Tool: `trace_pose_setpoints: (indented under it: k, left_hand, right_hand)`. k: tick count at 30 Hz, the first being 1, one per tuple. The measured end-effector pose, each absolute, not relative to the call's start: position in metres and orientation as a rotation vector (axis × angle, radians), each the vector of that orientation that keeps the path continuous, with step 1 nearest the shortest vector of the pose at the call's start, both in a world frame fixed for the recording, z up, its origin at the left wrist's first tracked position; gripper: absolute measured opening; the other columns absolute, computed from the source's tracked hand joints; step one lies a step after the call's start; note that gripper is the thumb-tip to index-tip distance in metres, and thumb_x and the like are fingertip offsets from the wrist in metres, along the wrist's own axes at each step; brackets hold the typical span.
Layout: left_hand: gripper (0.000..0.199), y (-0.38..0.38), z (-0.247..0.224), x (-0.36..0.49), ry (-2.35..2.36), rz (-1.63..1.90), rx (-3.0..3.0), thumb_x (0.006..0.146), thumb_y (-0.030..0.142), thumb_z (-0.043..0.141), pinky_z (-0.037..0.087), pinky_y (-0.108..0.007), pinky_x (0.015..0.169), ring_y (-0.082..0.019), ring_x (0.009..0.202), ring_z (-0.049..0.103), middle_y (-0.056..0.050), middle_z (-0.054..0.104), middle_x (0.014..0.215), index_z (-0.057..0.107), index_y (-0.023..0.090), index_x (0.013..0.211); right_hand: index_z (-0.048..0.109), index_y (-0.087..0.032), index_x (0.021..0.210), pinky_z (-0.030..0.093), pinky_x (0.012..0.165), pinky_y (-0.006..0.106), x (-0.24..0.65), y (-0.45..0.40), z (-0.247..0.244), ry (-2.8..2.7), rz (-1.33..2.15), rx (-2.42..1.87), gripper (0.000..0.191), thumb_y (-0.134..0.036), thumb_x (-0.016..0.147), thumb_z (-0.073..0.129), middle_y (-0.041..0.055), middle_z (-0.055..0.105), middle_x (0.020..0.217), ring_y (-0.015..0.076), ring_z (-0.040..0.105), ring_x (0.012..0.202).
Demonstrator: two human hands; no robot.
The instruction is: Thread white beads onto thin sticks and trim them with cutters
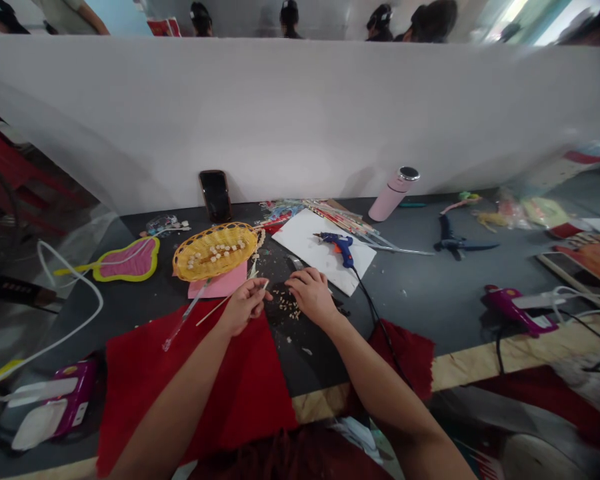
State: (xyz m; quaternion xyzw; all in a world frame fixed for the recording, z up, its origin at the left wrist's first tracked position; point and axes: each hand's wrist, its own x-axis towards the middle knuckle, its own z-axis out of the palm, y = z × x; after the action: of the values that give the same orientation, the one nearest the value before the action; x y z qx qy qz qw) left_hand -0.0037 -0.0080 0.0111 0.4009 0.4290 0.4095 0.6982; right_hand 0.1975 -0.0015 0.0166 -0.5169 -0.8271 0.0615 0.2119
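Note:
My left hand (247,305) is closed around a thin pale stick (213,311), whose long end points down to the left and whose short tip shows above the fingers. Curled over the dark table, my right hand (311,292) has its fingertips beside small pale pieces (289,304); what it holds, if anything, is hidden. A grey blade-like tool (295,262) shows just behind it. Behind my left hand, a yellow woven basket (215,252) holds several small whitish pieces and rests partly on pink paper (223,283).
A blue glue gun (339,247) lies on white board (310,233), its cord running toward the front edge. Red cloth (195,387) covers the front left. A phone (215,195) and pink bottle (393,194) stand by the white partition (290,120). Pliers (457,241) lie right.

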Motion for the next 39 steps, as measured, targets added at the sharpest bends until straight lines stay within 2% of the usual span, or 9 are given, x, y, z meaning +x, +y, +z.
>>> trace_pose_setpoints:
  k: [7, 11, 17, 24, 34, 39]
  left_hand:
    - [0.031, -0.008, 0.008, -0.003, 0.972, 0.911, 0.91, 0.076, 0.032, 0.062, 0.022, -0.013, 0.037, -0.002, 0.04, 0.038, 0.0, 0.061, 0.075, 0.048, 0.019, 0.101]
    - [0.031, -0.009, 0.008, -0.003, 0.972, 0.908, 0.909, 0.075, 0.032, 0.063, 0.021, -0.014, 0.037, -0.002, 0.04, 0.037, 0.0, 0.061, 0.075, 0.049, 0.018, 0.1]
    - [0.032, -0.009, 0.009, -0.002, 1.008, 0.859, 0.926, 0.073, 0.033, 0.065, 0.021, -0.015, 0.039, -0.002, 0.041, 0.037, -0.001, 0.061, 0.072, 0.055, 0.014, 0.097]
    - [0.034, -0.01, 0.008, -0.004, 1.0, 0.822, 0.976, 0.072, 0.035, 0.067, 0.021, -0.016, 0.04, -0.003, 0.042, 0.04, -0.002, 0.061, 0.073, 0.057, 0.014, 0.097]
    - [0.032, -0.01, 0.013, -0.001, 1.025, 0.755, 1.037, 0.071, 0.038, 0.067, 0.021, -0.015, 0.039, -0.003, 0.041, 0.039, -0.001, 0.062, 0.069, 0.057, 0.015, 0.091]
    - [0.031, -0.01, 0.014, -0.001, 1.028, 0.739, 1.056, 0.071, 0.038, 0.066, 0.021, -0.015, 0.038, -0.003, 0.04, 0.039, 0.001, 0.06, 0.066, 0.057, 0.015, 0.09]
  right_hand:
    - [0.066, -0.026, 0.088, 0.026, 0.088, 0.042, 0.186, -0.004, 0.012, -2.336, 0.152, -1.461, 0.014, -0.026, 0.088, 0.052, 0.0032, 0.06, 0.108, 0.0252, 0.039, 0.108]
    - [0.064, -0.024, 0.089, 0.028, 0.089, 0.042, 0.187, -0.002, 0.012, -2.25, 0.224, -1.429, 0.016, -0.023, 0.09, 0.048, 0.0051, 0.061, 0.105, 0.0249, 0.041, 0.107]
    - [0.06, -0.018, 0.089, 0.04, 0.081, 0.032, 0.187, -0.002, 0.017, -2.059, 0.485, -1.172, 0.016, -0.016, 0.09, 0.043, 0.0059, 0.064, 0.087, 0.0183, 0.053, 0.086]
    - [0.057, -0.019, 0.086, 0.044, 0.078, 0.03, 0.18, -0.005, 0.017, -2.04, 0.595, -1.104, 0.011, -0.011, 0.085, 0.05, 0.0029, 0.063, 0.083, 0.0168, 0.055, 0.082]
    - [0.055, -0.019, 0.099, 0.046, 0.08, 0.033, 0.181, -0.005, 0.009, -2.005, 0.641, -1.099, 0.018, -0.011, 0.083, 0.052, 0.005, 0.064, 0.089, 0.0184, 0.056, 0.088]
    - [0.058, -0.019, 0.096, 0.046, 0.081, 0.033, 0.184, -0.004, 0.008, -2.042, 0.637, -1.059, 0.014, -0.013, 0.085, 0.052, 0.0052, 0.065, 0.091, 0.0186, 0.056, 0.089]
